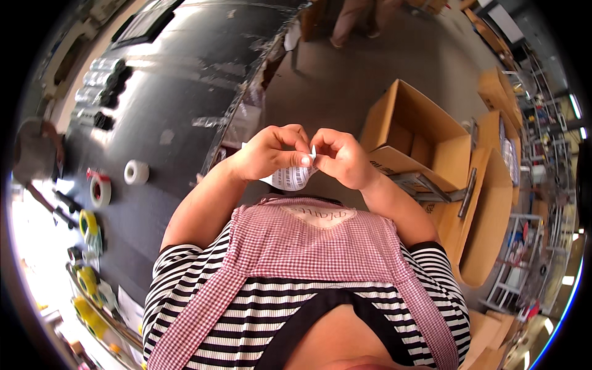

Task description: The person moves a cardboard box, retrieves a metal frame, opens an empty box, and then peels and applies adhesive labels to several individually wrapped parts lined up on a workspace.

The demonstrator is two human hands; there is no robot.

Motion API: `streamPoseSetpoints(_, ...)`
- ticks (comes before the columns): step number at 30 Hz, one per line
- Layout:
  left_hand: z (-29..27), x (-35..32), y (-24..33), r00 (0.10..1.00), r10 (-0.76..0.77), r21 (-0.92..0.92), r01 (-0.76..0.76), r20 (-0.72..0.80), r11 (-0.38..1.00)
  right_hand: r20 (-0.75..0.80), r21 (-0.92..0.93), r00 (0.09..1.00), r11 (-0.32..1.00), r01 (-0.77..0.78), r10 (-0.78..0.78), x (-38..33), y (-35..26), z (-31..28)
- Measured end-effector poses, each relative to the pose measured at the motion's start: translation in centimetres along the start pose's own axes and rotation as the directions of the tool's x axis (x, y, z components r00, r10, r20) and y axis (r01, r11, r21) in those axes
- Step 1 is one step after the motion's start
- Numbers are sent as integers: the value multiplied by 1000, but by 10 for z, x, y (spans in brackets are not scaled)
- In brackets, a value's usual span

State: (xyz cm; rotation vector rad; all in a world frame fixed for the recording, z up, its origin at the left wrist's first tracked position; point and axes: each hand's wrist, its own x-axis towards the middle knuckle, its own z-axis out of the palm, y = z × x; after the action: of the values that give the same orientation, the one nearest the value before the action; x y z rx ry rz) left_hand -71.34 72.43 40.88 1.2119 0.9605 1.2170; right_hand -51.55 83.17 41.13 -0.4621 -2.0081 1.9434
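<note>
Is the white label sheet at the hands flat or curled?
Curled: below the left hand, the white label sheet bows, and its printed bars curve along. Whether its hidden upper part is folded, I cannot tell.

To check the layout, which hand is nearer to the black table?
Left. In the picture, the left hand is just right of the black table; the right hand is farther right.

Black table, left, with its contents.
Far: a dark panel; nearer, wrapped bundles in a row. Middle: a white roll, a red-and-white roll left of it. Near: a yellow roll. Right edge: plastic.
</note>
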Motion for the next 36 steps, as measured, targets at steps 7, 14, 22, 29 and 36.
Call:
streamPoseSetpoints(7,-75,91,5,985,-154,-218,167,77,962,-144,-394,922,876,279,-359,79,-18,-39)
streamPoseSetpoints(14,-134,154,6,972,-177,-346,220,152,912,-280,-325,928,934,149,-246,147,-41,-64)
streamPoseSetpoints(22,-181,226,1,967,-237,-222,252,93,942,-114,-401,975,906,131,-191,217,-32,-135)
streamPoseSetpoints(29,-218,341,-20,936,-350,-145,352,39,925,-61,-511,889,779,363,-454,287,0,-253)
streamPoseSetpoints(36,-249,469,-30,871,-473,-420,381,-135,823,91,-297,863,814,499,-496,362,-15,-401)
